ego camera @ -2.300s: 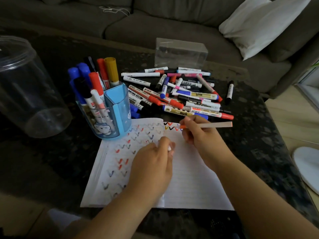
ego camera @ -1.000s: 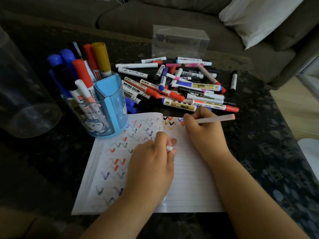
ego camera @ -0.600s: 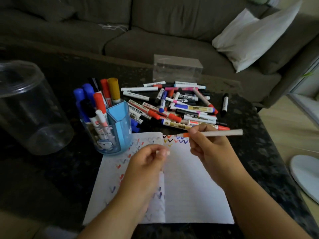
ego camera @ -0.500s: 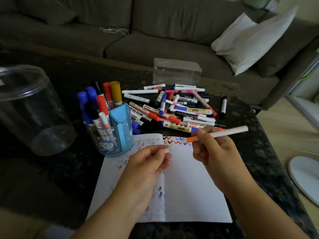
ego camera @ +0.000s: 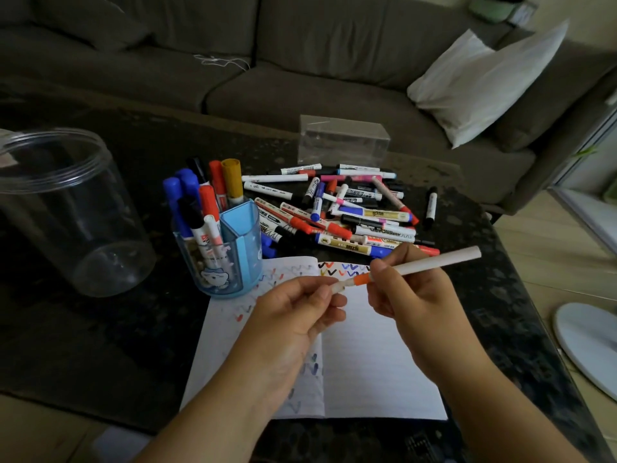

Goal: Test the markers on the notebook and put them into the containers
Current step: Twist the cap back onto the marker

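My right hand (ego camera: 405, 289) grips a thin white marker (ego camera: 434, 263) with an orange collar, held level above the open notebook (ego camera: 374, 362). My left hand (ego camera: 300, 315) pinches the marker's white cap (ego camera: 338, 287), which meets the marker's tip. Rows of coloured zigzag marks run across the notebook's top and down its left page. A blue pen holder (ego camera: 233, 259) left of the notebook holds several markers upright. A heap of loose markers (ego camera: 337, 212) lies behind the notebook.
A big clear plastic jar (ego camera: 66, 212) stands at the left on the dark table (ego camera: 100, 329). A clear plastic box (ego camera: 344, 142) sits behind the heap. One black-capped marker (ego camera: 430, 207) lies apart at the right. A grey sofa with a white pillow (ego camera: 484, 85) is behind.
My right hand lifted the marker off the page. My left hand rose from the notebook and brought the cap up to the marker's tip.
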